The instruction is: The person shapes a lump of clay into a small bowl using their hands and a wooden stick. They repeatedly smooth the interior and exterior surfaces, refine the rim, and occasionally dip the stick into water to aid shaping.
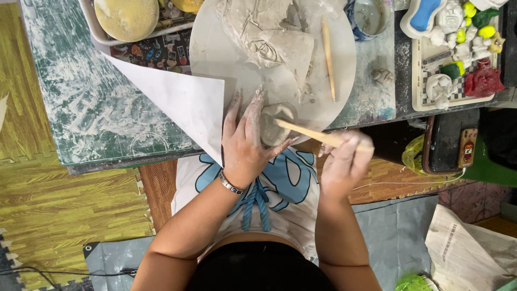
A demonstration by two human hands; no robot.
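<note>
Clearly the small clay piece [276, 125] is the thing in hand: a grey, rounded lump with a hollowed top, sitting at the near edge of the round board [215, 51] on the table [86, 108]. The left hand [245, 141], smeared with pale slip, cups it from the left side, fingers laid along its flank and thumb curled under its near edge, so its grip is closed gently about the lump. The right hand [344, 156] has its grip clenched on a wooden modelling tool [309, 133], whose tip rests on the clay's rim.

By its dull sheen and the wet smears, the clay looks soft and damp; it would likely dent under any firm pinch, feel somewhat heavy for its bulk, and be slippery where wet. The thin rim seems the weakest part, so hold is best taken low, around the thick base, with a broad cupped palm rather than fingertips. The tool is stiff and light, held near its back end.

Further back on the board lie a larger slab of clay [269, 32] and a second wooden stick [328, 56]. A white sheet of paper [177, 97] lies just left of the hand, a cup of grey water [371, 16] stands beyond the board, and a tray of small figures [458, 59] sits at the far right
</note>
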